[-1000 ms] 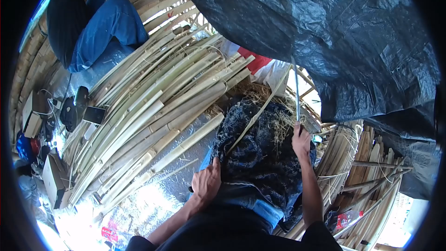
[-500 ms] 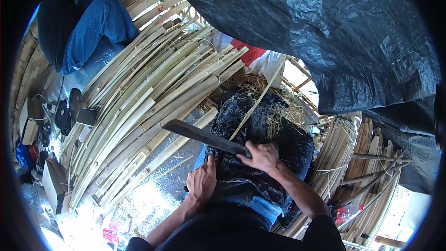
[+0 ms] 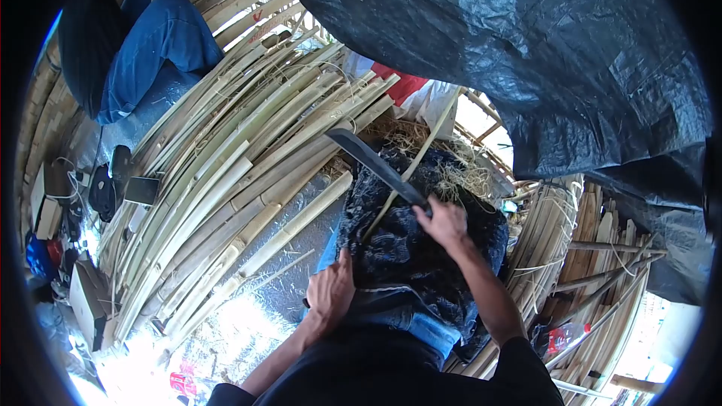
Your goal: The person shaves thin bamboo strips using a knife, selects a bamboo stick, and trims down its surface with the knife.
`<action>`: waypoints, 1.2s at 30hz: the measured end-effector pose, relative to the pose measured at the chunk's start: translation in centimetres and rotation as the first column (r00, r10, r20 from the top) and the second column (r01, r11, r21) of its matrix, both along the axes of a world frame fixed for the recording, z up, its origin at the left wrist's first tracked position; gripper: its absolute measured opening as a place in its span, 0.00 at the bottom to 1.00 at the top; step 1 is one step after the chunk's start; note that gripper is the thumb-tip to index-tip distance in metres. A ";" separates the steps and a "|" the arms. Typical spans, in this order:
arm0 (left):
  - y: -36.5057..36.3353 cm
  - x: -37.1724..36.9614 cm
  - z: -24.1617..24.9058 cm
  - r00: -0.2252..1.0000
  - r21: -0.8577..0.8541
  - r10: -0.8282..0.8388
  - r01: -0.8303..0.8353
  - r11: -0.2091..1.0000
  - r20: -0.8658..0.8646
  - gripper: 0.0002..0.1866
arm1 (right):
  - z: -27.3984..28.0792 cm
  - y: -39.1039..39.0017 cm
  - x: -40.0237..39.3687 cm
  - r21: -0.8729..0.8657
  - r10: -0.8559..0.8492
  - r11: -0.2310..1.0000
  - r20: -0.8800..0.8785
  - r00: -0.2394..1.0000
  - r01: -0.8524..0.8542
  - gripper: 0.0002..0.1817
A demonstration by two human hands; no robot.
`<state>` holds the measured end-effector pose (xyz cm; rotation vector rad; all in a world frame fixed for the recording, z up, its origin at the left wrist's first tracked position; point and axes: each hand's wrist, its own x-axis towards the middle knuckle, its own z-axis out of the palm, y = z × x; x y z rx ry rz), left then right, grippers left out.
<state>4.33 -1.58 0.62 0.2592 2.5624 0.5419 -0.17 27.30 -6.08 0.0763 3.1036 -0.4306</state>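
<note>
My right hand (image 3: 445,222) is wrapped round the handle of a long dark-bladed knife (image 3: 376,167). The blade points up and left and lies across a thin bamboo strip (image 3: 421,152), over the dark cloth (image 3: 391,244) that covers my lap. My left hand (image 3: 332,286) rests at the cloth's left edge, fingers curled with one finger pointing up; a small dark end shows beside its palm, and what it belongs to is hidden.
Many split bamboo strips (image 3: 226,173) lie at the left. Tied bundles (image 3: 543,244) and a red-labelled bottle (image 3: 564,338) are at the right. A black tarp (image 3: 481,45) hangs above. Another person's bent knee in jeans (image 3: 177,34) is at upper left.
My right hand has moved up and slightly right with the knife, whose blade now slants more steeply and crosses the strip. The strip's lower end has shifted left and down. My left hand has barely moved.
</note>
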 end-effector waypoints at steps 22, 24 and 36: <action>-1.1 0.5 -1.4 0.994 0.031 0.001 0.002 1.000 -0.112 0.13 | -0.8 -1.0 1.5 0.036 -0.019 0.999 -0.155 0.988 0.025 0.27; -1.3 1.2 -1.7 0.997 0.040 0.007 -0.004 0.999 -0.077 0.17 | 2.9 -3.4 3.1 -0.048 0.111 0.993 -0.016 0.994 -0.111 0.28; -1.0 -0.2 -1.2 0.994 0.062 0.003 0.004 0.998 -0.107 0.15 | 1.9 -2.9 3.0 -0.077 0.188 0.978 -0.087 0.978 -0.194 0.29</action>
